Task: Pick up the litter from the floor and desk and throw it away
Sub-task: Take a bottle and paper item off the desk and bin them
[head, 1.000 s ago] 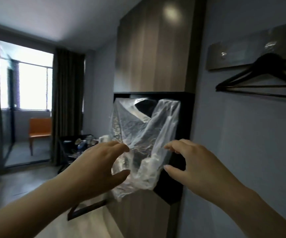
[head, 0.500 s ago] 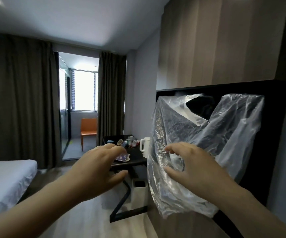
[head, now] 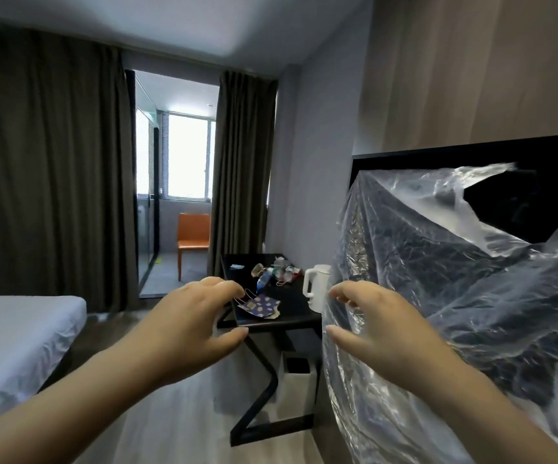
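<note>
Two bare hands reach forward in a head-camera view of a dim hotel room. Left hand [head: 187, 326] has its fingers loosely arched and thumb out, holding nothing, in the air before the near edge of a black desk [head: 299, 311]. Right hand [head: 381, 326] is likewise spread, fingers bent and thumb apart. Its fingertips sit at the left edge of a large clear plastic bag [head: 438, 279] that fills the right side, in front of a dark niche in a wood-panel cabinet [head: 471, 68]. Whether those fingertips touch the film cannot be told. Litter [head: 276, 272] lies on the desk: a blue dotted face mask [head: 260, 306] near the front edge, and a heap of wrappers with a small bottle farther back. Print on them is too small to read. A white kettle [head: 316, 286] stands at the desk's right edge, just beside the bag. A white bin [head: 296, 393] sits on the floor under the desk, behind its Z-shaped leg. Open floor [head: 170, 430] runs between the desk and a white bed [head: 13, 339] at left, toward dark curtains [head: 46, 169] and an orange chair [head: 193, 236] by the window.
</note>
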Demonstrator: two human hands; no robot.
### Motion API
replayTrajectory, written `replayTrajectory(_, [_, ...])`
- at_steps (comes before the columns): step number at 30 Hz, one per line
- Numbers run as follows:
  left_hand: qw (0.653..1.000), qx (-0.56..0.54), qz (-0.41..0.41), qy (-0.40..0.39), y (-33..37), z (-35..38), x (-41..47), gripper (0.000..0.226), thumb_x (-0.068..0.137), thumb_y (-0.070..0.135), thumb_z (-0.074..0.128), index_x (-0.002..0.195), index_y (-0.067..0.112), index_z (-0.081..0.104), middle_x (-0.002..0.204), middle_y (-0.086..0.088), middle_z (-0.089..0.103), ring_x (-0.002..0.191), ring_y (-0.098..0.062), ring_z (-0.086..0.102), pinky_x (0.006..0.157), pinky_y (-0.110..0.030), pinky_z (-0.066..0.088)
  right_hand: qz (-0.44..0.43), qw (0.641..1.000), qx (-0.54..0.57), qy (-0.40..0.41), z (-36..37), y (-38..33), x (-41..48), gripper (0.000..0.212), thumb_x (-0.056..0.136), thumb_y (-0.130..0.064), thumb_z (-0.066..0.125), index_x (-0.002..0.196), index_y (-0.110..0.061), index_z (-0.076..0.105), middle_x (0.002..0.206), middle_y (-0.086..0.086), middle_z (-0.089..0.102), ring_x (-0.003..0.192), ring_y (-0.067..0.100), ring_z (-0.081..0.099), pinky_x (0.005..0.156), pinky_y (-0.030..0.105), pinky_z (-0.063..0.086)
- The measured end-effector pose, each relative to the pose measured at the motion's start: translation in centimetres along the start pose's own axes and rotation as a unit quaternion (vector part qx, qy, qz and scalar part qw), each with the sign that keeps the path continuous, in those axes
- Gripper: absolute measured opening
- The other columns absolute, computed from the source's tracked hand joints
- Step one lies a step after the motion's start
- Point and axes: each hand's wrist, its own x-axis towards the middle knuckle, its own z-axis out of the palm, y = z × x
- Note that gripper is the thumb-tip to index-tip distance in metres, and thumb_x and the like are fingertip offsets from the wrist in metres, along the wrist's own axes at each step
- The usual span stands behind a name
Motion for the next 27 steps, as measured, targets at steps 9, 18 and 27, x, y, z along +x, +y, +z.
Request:
replayTrajectory(9, [0.999, -0.021, -0.009, -0.022, -15.7, 5.1, 10.8, 0.052, 0.084, 0.055, 0.055, 0.131, 0.034, 0.046, 0.127, 0.018, 0.052, 0.115, 0.0, 0.05, 0.096, -0.021, 0.044, 0.047, 0.999, 0.015, -0.019, 11.0, -0.2, 15.4, 0.048, 0.085, -0.047, 0.06, 0.13, -0.033, 0.049, 0.123, -0.018, 0.055, 0.113, 0.0, 0.05, 0.093, 0.018, 0.041])
replayTrajectory(18, [0.998, -0.04, -0.018, -0.054, -27.0, 12.8, 20.0, 0.05, 0.086, 0.052, 0.055, 0.132, 0.034, 0.045, 0.129, 0.019, 0.05, 0.118, 0.001, 0.047, 0.096, -0.014, 0.039, 0.07, 0.997, 0.014, -0.036, 20.1, 2.9, 28.3, 0.049, 0.085, -0.047, 0.061, 0.13, -0.034, 0.049, 0.124, -0.019, 0.055, 0.108, -0.004, 0.049, 0.085, 0.014, 0.037])
replayTrajectory(27, [0.996, -0.034, -0.036, -0.078, -37.5, 21.5, 32.6, 0.049, 0.085, 0.052, 0.056, 0.13, 0.034, 0.048, 0.128, 0.018, 0.052, 0.117, 0.001, 0.049, 0.097, -0.018, 0.042, 0.082, 0.995, 0.056, -0.03, 30.0, 9.8, 43.4, 0.052, 0.084, -0.045, 0.065, 0.132, -0.034, 0.049, 0.126, -0.019, 0.055, 0.113, -0.004, 0.049, 0.091, 0.013, 0.038])
